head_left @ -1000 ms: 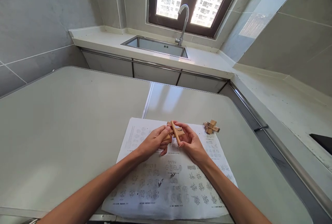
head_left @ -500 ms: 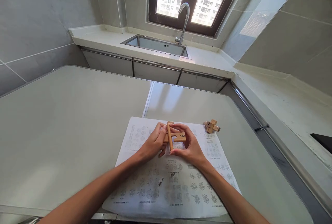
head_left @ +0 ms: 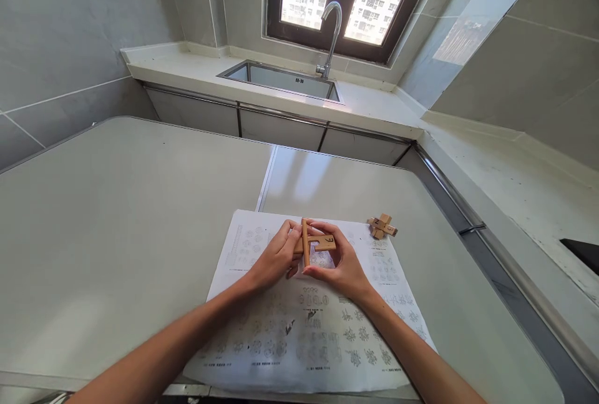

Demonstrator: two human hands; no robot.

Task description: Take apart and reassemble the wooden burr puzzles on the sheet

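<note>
Between my hands, above a printed sheet, are interlocking wooden puzzle pieces. A notched wooden piece marked with a dark character lies crosswise, and a narrow wooden bar stands across it. My left hand is closed around the left end of the pieces, its fingertips partly hidden behind them. With thumb and fingers at its two ends, my right hand grips the narrow bar. To the right, at the sheet's far corner, rests an assembled wooden burr puzzle with dark marks on it.
The sheet shows rows of small line drawings and lies on a pale table with a seam. Beyond the table are a counter with a sink, a curved faucet and a window. A metal rail runs along the right side.
The narrow bar has shifted slightly left along the notched piece and stands more upright. My right thumb has moved left with it. The burr puzzle has stayed put.
</note>
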